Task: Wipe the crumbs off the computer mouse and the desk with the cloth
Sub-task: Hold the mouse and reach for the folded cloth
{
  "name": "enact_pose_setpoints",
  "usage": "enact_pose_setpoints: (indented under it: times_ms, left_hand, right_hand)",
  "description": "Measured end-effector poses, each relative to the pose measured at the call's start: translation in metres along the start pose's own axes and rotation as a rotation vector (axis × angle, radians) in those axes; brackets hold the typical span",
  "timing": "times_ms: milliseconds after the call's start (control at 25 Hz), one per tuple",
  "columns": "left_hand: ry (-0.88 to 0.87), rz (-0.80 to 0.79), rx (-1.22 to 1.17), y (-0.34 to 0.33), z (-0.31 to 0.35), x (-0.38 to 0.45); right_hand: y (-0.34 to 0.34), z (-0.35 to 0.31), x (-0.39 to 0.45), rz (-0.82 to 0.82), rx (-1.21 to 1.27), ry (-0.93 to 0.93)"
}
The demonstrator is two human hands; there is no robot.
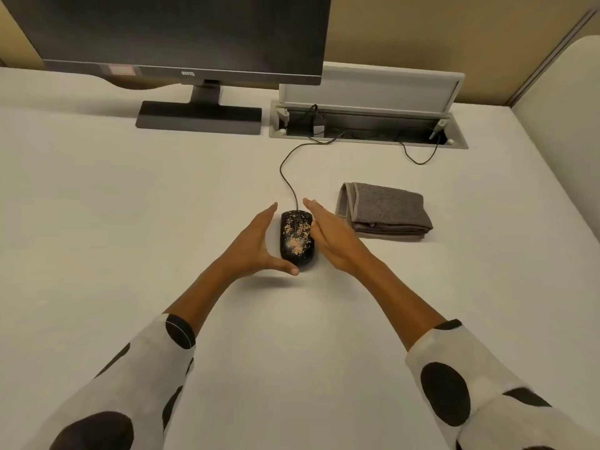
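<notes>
Two flat, open hands, left (256, 245) and right (328, 237), flank the crumb-covered mouse (297, 238) on the table (113, 206), fingers extended, holding nothing. Its long axis points away toward the monitor (181, 37); the folded cloth (386, 211) lies just right.

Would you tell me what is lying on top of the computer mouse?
Tan crumbs lie scattered over the black mouse. Its right edge is hidden by the right hand.

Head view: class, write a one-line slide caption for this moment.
Open left hand and right hand flank crumb-covered mouse; folded cloth waits untouched on desk.
</notes>
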State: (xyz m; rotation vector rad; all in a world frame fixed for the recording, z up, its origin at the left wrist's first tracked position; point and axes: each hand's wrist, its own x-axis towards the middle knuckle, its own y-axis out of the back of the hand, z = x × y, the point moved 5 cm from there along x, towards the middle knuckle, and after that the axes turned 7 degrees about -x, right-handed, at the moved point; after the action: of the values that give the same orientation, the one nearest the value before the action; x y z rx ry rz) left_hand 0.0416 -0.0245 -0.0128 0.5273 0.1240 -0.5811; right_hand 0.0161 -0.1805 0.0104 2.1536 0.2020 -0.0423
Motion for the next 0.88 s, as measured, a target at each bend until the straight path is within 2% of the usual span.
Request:
enact_pose_setpoints:
  times_ms: [200, 400, 880]
  left_hand:
    - [-0.033, -0.035, 0.027, -0.008, -0.001, 0.0]
    - [-0.063, 0.0, 0.026, -0.015, -0.004, -0.007]
    - [-0.077, 0.034, 0.058, -0.044, 0.0, -0.051]
  right_hand:
    - [-0.007, 0.001, 0.006, -0.012, 0.084, -0.029]
    - [-0.008, 0.002, 0.0, -0.015, 0.137, -0.017]
    - [-0.011, -0.007, -0.055, 0.023, 0.217, -0.03]
